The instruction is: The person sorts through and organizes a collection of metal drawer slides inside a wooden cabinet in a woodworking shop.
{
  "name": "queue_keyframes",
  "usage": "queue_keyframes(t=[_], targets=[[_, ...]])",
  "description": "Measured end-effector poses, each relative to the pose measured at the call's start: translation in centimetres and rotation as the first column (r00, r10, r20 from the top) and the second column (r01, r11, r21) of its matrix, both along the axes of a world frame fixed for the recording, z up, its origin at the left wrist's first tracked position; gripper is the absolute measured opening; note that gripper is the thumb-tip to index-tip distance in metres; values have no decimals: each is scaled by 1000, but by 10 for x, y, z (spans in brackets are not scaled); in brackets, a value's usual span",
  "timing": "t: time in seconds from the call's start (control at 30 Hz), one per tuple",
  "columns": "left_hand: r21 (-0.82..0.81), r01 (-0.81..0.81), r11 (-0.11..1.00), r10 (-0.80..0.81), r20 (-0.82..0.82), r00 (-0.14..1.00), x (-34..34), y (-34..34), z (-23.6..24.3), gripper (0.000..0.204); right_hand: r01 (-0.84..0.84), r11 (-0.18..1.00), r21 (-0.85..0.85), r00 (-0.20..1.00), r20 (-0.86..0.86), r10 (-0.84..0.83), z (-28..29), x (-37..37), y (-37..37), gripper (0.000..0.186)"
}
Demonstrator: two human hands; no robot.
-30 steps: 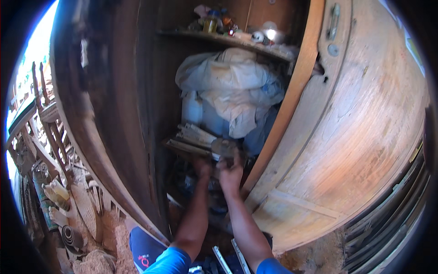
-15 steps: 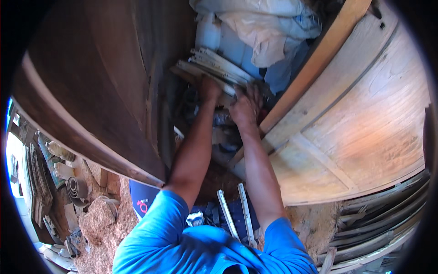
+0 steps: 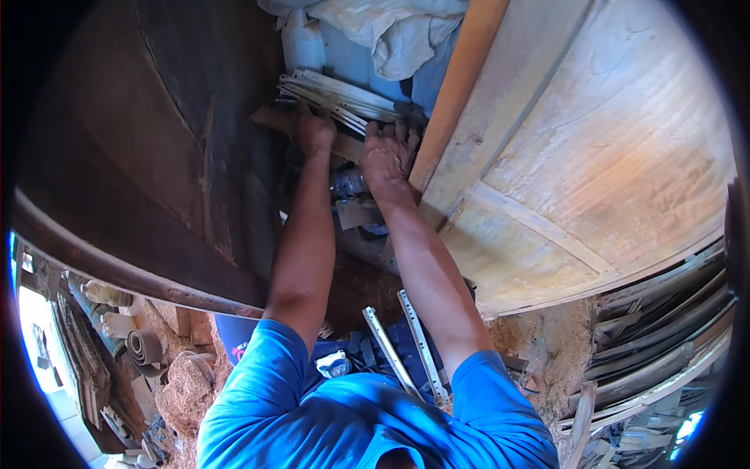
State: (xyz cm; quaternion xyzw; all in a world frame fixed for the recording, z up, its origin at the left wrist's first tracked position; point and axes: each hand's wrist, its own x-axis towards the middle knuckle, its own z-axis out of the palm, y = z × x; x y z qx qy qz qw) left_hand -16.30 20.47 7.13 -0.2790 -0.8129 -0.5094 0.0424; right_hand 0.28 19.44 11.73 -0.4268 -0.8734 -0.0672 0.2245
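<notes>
Both hands work at the bundle of metal rails lying inside the cabinet, just left of the pale wooden door. The left hand looks closed on the bundle's underside; the right hand presses spread, though shadow hides its grip. Lifting evenly would keep the thin, slick strips together. Crumpled white cloth sits above the rails.

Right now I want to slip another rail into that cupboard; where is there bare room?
Hardly any. The left hand and right hand press on the metal rails, wedged under white cloth. Clutter fills the space below. The barest patch is the sawdust floor beside the open door.
</notes>
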Motion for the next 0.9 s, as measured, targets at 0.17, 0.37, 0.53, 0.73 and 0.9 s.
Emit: queue_keyframes(t=[0.17, 0.37, 0.53, 0.73, 0.9], targets=[[12, -32, 999, 33, -74, 997, 32, -11, -11, 65, -32, 976, 215, 993, -103, 55, -39, 7, 12, 31], [57, -82, 995, 93, -235, 967, 52, -33, -29, 64, -92, 991, 96, 992, -81, 100, -44, 3, -3, 39], [-122, -56, 991, 47, -75, 996, 61, -30, -20, 67, -147, 985, 91, 982, -108, 157, -47, 13, 11, 37], [-228, -58, 972, 34, -108, 994, 39, 14, -26, 77, -45, 979, 197, 987, -143, 74, -43, -4, 42, 35], [-113, 150, 982, -152, -5, 988, 51, -10, -32, 79, -459, 886, 69, 860, -214, 463, -26, 79, -65, 35]])
